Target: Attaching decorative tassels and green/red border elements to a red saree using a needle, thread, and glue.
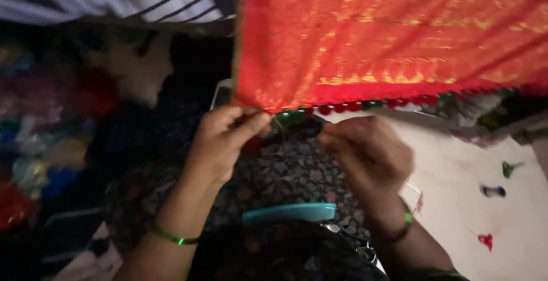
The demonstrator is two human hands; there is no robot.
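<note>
Your red and gold cloth (pixel 394 35) hangs wide above your lap; if it swings or sags, its tasselled edge (pixel 365 105) could slip from your pinch and the fine thread tangle. Your left hand (pixel 225 138) reaches up, fingers pressed together on the lower corner. Your right hand (pixel 365 150) curls closed beside it, apparently pinching thread.

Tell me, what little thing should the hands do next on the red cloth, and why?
Probably the right hand should draw its thread snug toward the cloth's edge. The left hand pinches the lower corner of the red cloth beside the red and green tassels, and the right hand's fingers are bunched close by, though any needle is too blurred to see.
</note>
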